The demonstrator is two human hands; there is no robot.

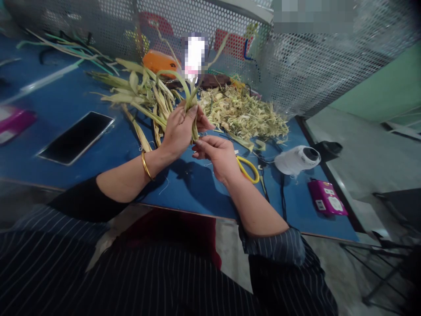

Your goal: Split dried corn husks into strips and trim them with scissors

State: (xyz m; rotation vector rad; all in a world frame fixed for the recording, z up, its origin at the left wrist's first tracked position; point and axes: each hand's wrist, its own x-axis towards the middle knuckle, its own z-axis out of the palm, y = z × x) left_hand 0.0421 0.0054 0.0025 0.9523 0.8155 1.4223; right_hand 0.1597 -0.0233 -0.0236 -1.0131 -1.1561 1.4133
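Note:
My left hand point(180, 127) is closed around a small bunch of pale green, dried leaves point(191, 102), held upright above the table. Long strips stick out from its top. Just below and to the right, my right hand point(219, 156) has thumb and forefinger pinched at the bunch's lower end; what lies between those fingertips is too small to make out. Yellow-handled scissors point(249, 170) lie beside my right wrist. To the right of them, a cone of white thread point(296, 160) rests on its side, with a fine thread trailing left from it.
Long dried leaves point(131, 94) lie behind my left hand, and a heap of shredded pieces point(243, 114) behind my right. A phone point(77, 138), a purple packet point(327, 197) and an orange item point(159, 63) share the blue table point(184, 193). Perforated metal panels point(296, 66) stand along the back.

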